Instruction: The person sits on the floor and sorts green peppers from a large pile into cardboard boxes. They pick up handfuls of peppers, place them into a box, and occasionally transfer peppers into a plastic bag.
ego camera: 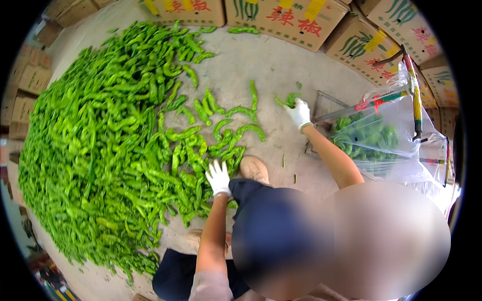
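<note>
A large heap of long green peppers (98,150) covers the floor on the left. My left hand (218,177), in a white glove, rests at the heap's right edge, fingers apart, with no pepper in its grasp. My right hand (300,113), gloved in white too, is out over the bare floor with its fingers at some green peppers (291,99); the fingertips are partly hidden, so the hold is unclear. Right of that hand, a clear plastic bag (391,131) hangs on a metal frame (417,101) with green peppers (361,135) inside. Loose curved peppers (250,129) lie between the hands.
Printed cardboard boxes (286,22) stand along the far side and continue around to the right. More stacked boxes (32,81) are at the left rim. A shoe (254,169) is beside my left hand. Small green scraps (284,161) lie on the concrete floor (241,60).
</note>
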